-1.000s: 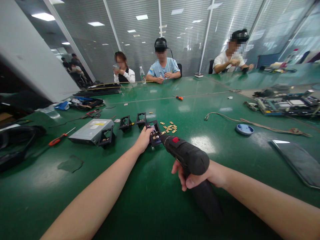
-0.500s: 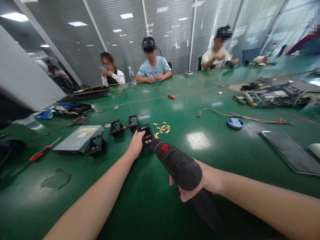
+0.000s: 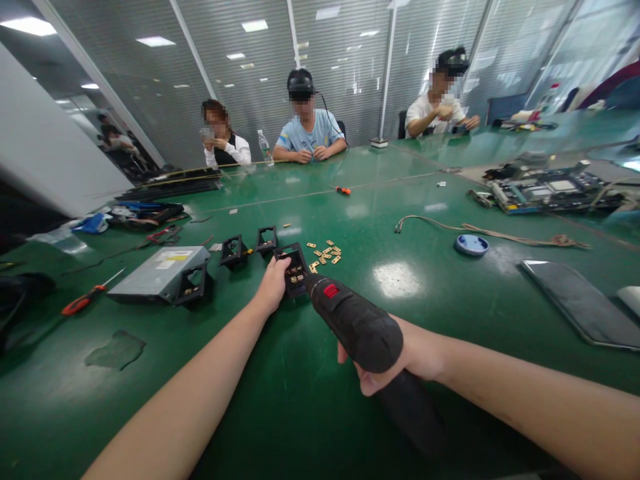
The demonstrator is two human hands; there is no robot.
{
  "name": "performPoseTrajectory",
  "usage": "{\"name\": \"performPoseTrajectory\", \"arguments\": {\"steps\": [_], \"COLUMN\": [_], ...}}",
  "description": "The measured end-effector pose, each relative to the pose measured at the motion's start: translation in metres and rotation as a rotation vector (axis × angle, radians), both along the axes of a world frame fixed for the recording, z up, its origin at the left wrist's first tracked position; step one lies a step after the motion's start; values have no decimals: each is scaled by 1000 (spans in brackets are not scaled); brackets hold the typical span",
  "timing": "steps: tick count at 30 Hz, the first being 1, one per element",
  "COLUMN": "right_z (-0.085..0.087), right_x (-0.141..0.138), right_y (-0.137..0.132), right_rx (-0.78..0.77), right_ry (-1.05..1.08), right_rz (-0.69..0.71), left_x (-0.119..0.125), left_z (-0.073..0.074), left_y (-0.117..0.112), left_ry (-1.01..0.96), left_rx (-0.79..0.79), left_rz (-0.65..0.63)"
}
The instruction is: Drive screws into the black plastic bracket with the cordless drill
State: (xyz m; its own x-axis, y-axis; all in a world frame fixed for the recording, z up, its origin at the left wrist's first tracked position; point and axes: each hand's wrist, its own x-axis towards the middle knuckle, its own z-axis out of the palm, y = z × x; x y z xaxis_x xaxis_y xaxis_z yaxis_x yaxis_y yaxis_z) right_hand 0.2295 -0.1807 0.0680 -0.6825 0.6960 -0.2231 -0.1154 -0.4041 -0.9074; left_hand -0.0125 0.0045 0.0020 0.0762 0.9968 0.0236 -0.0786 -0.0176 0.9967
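Fingers of the right hand (image 3: 369, 380), just right of lower centre, curl closed around the handle of a black drill (image 3: 357, 323), apparently to steer its nose toward the middle of the frame. Left-hand fingers (image 3: 281, 265) are closed on a black holder (image 3: 296, 291) at centre, thumb over its left edge, probably to keep it from turning; the fingertips underneath are hidden. Whether the drill's tip touches the holder, I cannot tell. Small brass plates (image 3: 336, 260) lie loose just beyond and to the right, seemingly within easy reach. Left of centre, a similar holder (image 3: 201, 287) stands beside a metal box (image 3: 160, 275), and two more (image 3: 233, 265) sit farther up, perhaps set aside to leave working room. Seated co-workers (image 3: 311, 133) line the table's far edge, across the top.
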Motion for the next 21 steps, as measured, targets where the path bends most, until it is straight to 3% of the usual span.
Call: {"name": "performPoseTrajectory", "arguments": {"steps": [21], "right_z": [-8], "right_x": [5], "right_y": [1], "right_rx": [17], "right_ry": [20], "right_rz": [-13], "left_x": [3], "left_z": [1], "left_y": [-4], "left_ry": [-30], "left_rx": [13], "left_rz": [-9]}}
